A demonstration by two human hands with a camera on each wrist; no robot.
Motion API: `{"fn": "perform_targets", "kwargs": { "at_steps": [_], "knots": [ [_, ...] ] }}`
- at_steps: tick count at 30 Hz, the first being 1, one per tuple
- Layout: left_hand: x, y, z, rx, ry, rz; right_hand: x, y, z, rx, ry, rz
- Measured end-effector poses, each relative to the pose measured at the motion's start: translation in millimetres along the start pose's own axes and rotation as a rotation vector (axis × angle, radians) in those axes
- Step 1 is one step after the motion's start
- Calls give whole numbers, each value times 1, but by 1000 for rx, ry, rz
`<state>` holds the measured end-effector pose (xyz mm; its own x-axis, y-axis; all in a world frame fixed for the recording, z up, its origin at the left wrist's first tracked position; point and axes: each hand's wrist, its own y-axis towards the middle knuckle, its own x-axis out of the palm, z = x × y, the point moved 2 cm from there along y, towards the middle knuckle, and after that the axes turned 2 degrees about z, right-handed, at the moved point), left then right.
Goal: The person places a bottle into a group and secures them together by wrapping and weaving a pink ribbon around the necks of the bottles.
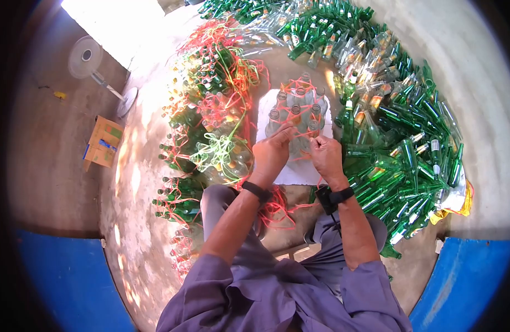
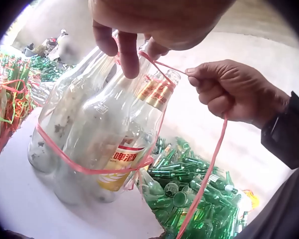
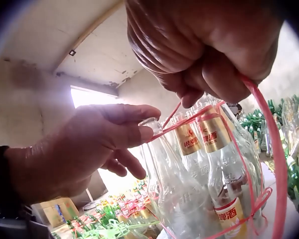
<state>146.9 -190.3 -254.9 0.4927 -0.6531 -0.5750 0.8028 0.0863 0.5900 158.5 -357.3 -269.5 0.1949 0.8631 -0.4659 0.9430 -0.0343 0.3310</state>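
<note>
A cluster of clear glass bottles (image 1: 295, 113) (image 2: 97, 119) (image 3: 184, 199) stands upright, red string (image 2: 74, 167) looped round its sides and necks. My left hand (image 1: 271, 155) (image 2: 159, 20) (image 3: 74, 149) is at the near bottle tops, thumb and forefinger gripping a bottle neck where string crosses it. To its right, my right hand (image 1: 328, 157) (image 2: 234, 89) (image 3: 209, 50) is curled round the red string, pinching a taut length that runs to the necks. A loose tail (image 3: 271, 134) hangs from this hand. Some bottles carry gold and red labels.
Under the bottles lies a white board (image 1: 299, 174). Strung bundles of bottles (image 1: 183, 191) stand to the left, and loose green bottles (image 1: 399, 166) are heaped at right. Tangled red string (image 1: 274, 210) lies near the knees. A fan (image 1: 86, 57) and cardboard box (image 1: 104, 141) are far left.
</note>
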Motion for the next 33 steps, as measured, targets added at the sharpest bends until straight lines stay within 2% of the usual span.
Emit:
{"fn": "perform_targets", "kwargs": {
  "at_steps": [5, 8, 10, 11, 13, 14, 16, 20, 22, 23, 26, 29, 33],
  "knots": [
    [0, 2, -3, 5, 0, -34, 10, -10, 13, 39, 12, -74],
    [-3, 8, -1, -6, 11, -48, 11, -6, 16, 126, 95, -137],
    [-11, 16, 10, 74, 95, -74, 18, -5, 24, -69, -26, -64],
    [-13, 21, 11, 75, 95, -73, 22, -5, 30, -70, -26, -64],
    [-14, 33, 14, 189, 239, -225, 26, -4, 27, -168, -213, -23],
    [-16, 39, 16, 193, 240, -226, 27, -5, 27, -167, -212, -19],
    [-15, 51, 24, 291, 270, -403, 22, -6, 15, -215, -345, 34],
    [-1, 63, 22, 336, 216, -503, 26, -2, 16, -203, -495, 49],
    [5, 69, 17, 268, 188, -617, 26, -3, 9, -169, -480, 92],
    [9, 73, 9, 300, 91, -694, 27, -3, 7, -164, -482, 94],
    [16, 82, 1, 325, 63, -796, 30, -1, 4, -101, -539, 92],
    [12, 89, 12, 322, 114, -864, 33, 1, 7, -47, -550, 64],
    [18, 92, 10, 320, 98, -867, 38, 1, 13, 23, -493, 92]
  ]
}}
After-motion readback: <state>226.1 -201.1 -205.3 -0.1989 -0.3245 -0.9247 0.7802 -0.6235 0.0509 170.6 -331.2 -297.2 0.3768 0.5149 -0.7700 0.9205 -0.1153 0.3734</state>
